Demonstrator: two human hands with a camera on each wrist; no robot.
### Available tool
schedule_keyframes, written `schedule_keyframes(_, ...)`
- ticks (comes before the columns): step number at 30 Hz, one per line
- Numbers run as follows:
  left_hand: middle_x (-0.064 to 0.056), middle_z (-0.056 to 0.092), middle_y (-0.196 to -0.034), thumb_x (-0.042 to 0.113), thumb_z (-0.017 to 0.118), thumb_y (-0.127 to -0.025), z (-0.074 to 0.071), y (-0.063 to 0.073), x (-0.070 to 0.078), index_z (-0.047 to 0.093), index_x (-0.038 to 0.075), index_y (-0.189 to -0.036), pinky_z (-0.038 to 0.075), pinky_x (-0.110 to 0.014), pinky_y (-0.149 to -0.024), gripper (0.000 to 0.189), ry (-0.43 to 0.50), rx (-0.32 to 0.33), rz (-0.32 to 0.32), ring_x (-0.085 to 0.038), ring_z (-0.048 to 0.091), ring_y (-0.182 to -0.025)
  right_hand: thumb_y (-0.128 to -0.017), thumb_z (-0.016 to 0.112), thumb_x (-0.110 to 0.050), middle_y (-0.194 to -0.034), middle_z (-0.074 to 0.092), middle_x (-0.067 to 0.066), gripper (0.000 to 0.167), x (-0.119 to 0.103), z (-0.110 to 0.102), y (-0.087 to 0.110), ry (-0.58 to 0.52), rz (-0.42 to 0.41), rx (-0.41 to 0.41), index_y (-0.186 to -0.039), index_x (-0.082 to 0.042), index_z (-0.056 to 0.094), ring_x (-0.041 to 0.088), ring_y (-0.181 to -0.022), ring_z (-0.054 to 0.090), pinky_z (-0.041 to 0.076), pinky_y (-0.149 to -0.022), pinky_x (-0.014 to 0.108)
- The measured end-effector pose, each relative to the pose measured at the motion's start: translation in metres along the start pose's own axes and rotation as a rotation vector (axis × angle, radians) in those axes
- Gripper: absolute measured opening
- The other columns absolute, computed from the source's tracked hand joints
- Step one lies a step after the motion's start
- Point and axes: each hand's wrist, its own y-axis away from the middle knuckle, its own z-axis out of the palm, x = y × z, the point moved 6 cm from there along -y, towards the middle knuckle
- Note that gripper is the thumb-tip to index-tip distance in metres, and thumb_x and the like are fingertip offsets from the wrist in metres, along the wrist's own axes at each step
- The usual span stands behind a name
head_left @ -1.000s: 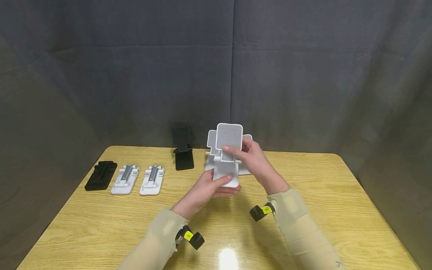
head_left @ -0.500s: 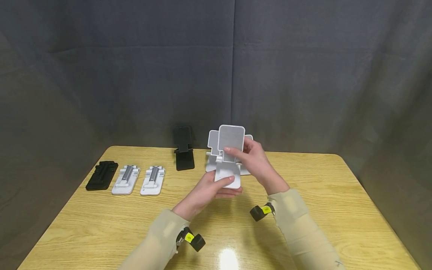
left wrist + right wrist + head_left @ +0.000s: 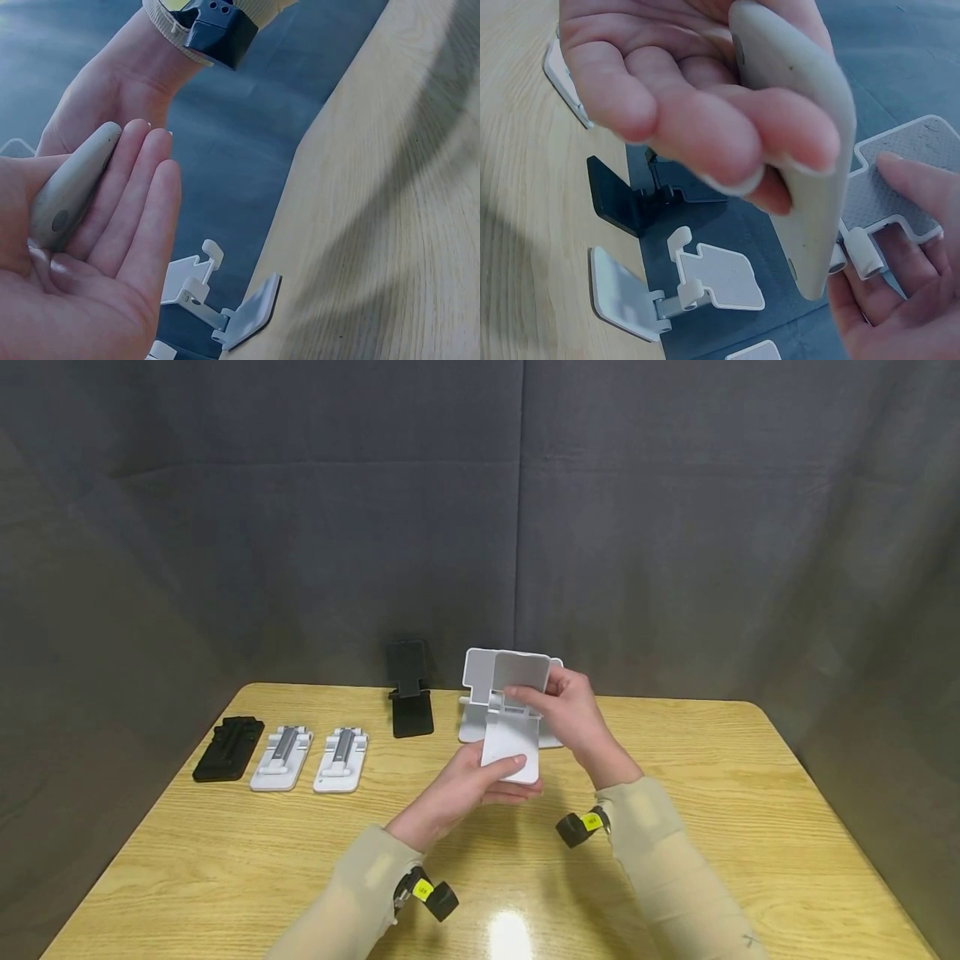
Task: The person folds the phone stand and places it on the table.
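A white phone stand (image 3: 511,745) with a grey-padded upper plate (image 3: 522,670) is held above the table between both hands. My left hand (image 3: 468,781) grips its base, thumb on the front face and fingers underneath. In the left wrist view the base (image 3: 71,191) lies edge-on across the palm. My right hand (image 3: 573,710) pinches the upper plate, thumb on the grey pad; in the right wrist view that plate (image 3: 922,150) angles away from the base (image 3: 799,97). Two unfolded white stands, the left one (image 3: 477,677) and the right one (image 3: 551,737), stand partly hidden behind it.
An unfolded black phone stand (image 3: 410,689) is at the table's back edge. To the left lie a folded black stand (image 3: 228,749) and two folded white stands, one (image 3: 281,760) beside the other (image 3: 341,762). A dark curtain (image 3: 337,527) hangs behind the wooden table (image 3: 675,760).
The upper plate has tilted relative to the base, its top edge dropping and looking shorter in the head view. Both hands have shifted slightly right, still holding the phone stand.
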Motion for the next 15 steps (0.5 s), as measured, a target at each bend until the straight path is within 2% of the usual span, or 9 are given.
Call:
schedule_keyframes(5,-0.029,0.067,-0.116,0.015,0.056,-0.106,0.0003,-0.0009,-0.0002,0.05,-0.004,-0.136,0.053,-0.05,-0.096,0.036,0.003,0.002,-0.004,-0.034,0.071,-0.104,-0.09,0.081,-0.02,-0.105,0.075,0.008,0.034,0.0002,0.0003,0.0012,-0.012,0.02,0.005,-0.119,-0.005,0.071,0.02,-0.096,0.067,0.052,-0.081,0.031)
schedule_keyframes(9,-0.028,0.069,-0.115,0.016,0.057,-0.106,-0.0007,-0.0012,-0.0009,0.05,-0.004,-0.136,0.055,-0.047,-0.094,0.036,0.004,0.013,-0.01,-0.034,0.071,-0.104,-0.091,0.078,-0.033,-0.107,0.073,0.008,0.039,-0.0006,0.0002,0.0025,-0.004,0.049,0.016,-0.119,-0.007,0.071,0.022,-0.1,0.064,0.049,-0.086,0.036)
schedule_keyframes(15,-0.025,0.07,-0.112,0.016,0.057,-0.106,-0.0027,-0.0021,-0.0025,0.05,-0.005,-0.135,0.057,-0.044,-0.092,0.036,0.003,0.021,-0.006,-0.034,0.071,-0.104,-0.097,0.064,-0.053,-0.117,0.068,0.011,0.053,-0.0055,-0.0013,0.0028,0.034,0.097,0.008,-0.118,-0.004,0.068,0.027,-0.115,0.059,0.045,-0.101,0.046)
